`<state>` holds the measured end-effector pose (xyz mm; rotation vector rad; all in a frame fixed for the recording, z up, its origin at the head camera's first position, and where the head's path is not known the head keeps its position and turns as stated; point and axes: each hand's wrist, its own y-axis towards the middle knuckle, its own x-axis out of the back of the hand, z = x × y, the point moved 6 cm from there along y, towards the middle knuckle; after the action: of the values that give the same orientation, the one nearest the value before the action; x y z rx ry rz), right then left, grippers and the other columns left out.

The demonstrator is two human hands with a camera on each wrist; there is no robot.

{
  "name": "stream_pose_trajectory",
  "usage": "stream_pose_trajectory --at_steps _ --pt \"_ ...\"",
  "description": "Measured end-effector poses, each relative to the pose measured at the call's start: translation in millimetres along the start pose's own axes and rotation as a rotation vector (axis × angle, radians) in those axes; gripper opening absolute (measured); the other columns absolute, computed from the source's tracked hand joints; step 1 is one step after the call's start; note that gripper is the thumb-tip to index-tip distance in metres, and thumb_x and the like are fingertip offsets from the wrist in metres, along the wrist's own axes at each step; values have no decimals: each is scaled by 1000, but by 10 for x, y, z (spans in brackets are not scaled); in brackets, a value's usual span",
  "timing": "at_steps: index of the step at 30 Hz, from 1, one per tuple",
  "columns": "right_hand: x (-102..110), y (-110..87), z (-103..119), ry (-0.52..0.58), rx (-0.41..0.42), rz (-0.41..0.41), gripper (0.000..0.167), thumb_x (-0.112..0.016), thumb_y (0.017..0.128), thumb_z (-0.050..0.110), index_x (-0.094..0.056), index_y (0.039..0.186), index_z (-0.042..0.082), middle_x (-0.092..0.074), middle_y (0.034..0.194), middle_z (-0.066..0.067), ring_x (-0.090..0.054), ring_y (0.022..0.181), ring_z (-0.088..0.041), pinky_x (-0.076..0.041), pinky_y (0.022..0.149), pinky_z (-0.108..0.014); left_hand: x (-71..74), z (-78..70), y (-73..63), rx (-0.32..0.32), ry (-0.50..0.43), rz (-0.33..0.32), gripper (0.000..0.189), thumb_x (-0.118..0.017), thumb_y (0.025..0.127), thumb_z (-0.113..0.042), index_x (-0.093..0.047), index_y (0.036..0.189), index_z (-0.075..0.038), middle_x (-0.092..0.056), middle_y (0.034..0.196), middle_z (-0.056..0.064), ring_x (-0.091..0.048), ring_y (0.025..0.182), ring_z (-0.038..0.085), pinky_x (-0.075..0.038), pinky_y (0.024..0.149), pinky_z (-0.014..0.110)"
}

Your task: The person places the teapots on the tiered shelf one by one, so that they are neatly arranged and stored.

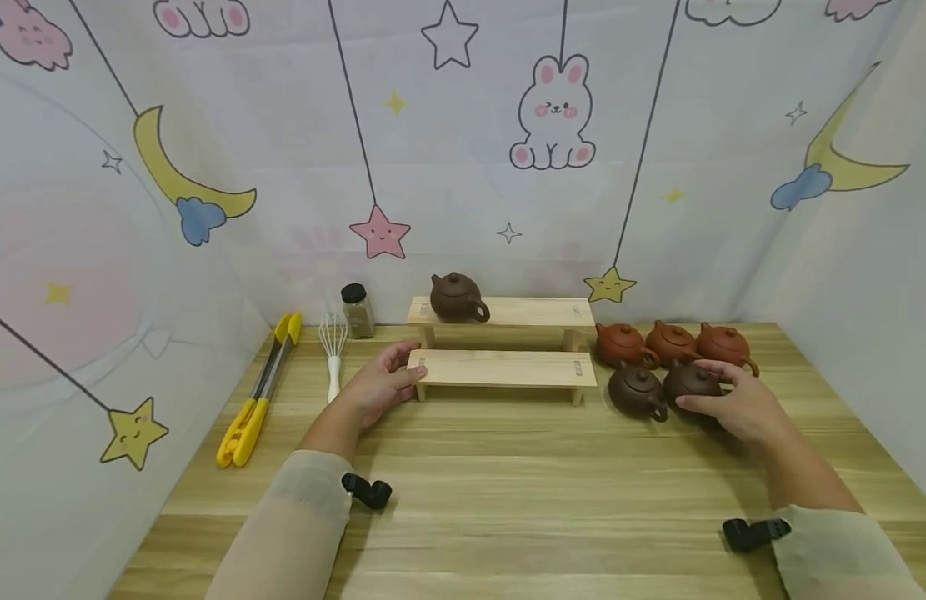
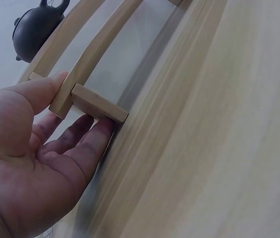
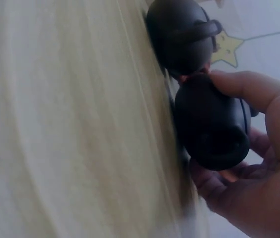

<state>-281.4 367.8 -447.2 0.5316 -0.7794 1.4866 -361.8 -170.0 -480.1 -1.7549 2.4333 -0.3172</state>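
Table point(image 1: 538, 500) w/ woodgrain, cartoon-print cloth point(image 1: 447, 150) behind, hands point(image 1: 378, 387) point(image 1: 748, 408) gripping: L low shelf point(image 1: 508, 367), R dk teapot point(image 1: 688, 382)

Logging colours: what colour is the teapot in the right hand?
Dark brown; the teapot in the right hand shows best in the head view.

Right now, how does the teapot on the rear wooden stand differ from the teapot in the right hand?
The stand teapot sits untouched on the rear wooden stand; the held teapot is gripped by the right hand. The stand teapot sits alone there; the held teapot has another dark teapot beside it. Both are dark brown and lidded.
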Motion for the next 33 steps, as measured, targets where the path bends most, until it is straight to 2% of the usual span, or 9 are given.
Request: stream_pose_trajectory --at_steps 5,8,11,15,22,28,33 --pt "50 -55 105 77 22 -38 101 -80 95 51 -28 169 6 -28 167 -39 -33 148 -61 -47 106 -67 -5 5 2 -1 0 1 67 -64 109 -17 -31 167 -14 -14 181 13 -32 160 35 -36 128 58" --pt "68 -98 246 137 39 -60 101 -79 96 52 -26 170 10 -31 168 -34 -38 147 -56 -52 102 -56 -2 8 2 0 1 1 68 -64 109 -18 -31 167 -15 -16 180 13 -33 160 34 -36 128 57" --pt "52 -144 428 184 53 -62 99 -78 96 52 -25 172 15 -31 170 -30 -39 149 -53 -53 102 -53 7 12 8 2 2 -3 67 -65 109 -19 -31 167 -15 -16 180 13 -33 160 34 -36 128 57" --pt "-36 -212 683 221 79 -48 96 -78 97 50 -26 172 20 -31 172 -25 -37 153 -50 -50 106 -59 12 6 7 5 0 -6 67 -65 109 -18 -31 167 -15 -15 181 13 -31 161 33 -36 129 57" --pt "-265 -255 1052 237 146 -21 89 -82 94 50 -36 168 28 -43 165 -15 -48 146 -41 -55 100 -49 4 -18 5 6 -6 -2 67 -65 109 -17 -31 167 -15 -10 182 13 -27 164 33 -35 129 57" --pt "-438 -159 1425 232 230 5 86 -85 92 49 -43 164 27 -47 162 -12 -52 144 -38 -51 108 -56 8 -23 2 4 -7 -2 67 -64 109 -17 -31 167 -14 -8 182 14 -26 164 34 -34 129 58" --pt "-542 -17 1723 203 234 19 89 -86 89 53 -44 163 30 -51 160 -13 -54 142 -38 -52 109 -59 -6 -9 4 0 -3 0 65 -64 109 -17 -32 166 -14 -5 182 14 -21 166 33 -35 129 58"
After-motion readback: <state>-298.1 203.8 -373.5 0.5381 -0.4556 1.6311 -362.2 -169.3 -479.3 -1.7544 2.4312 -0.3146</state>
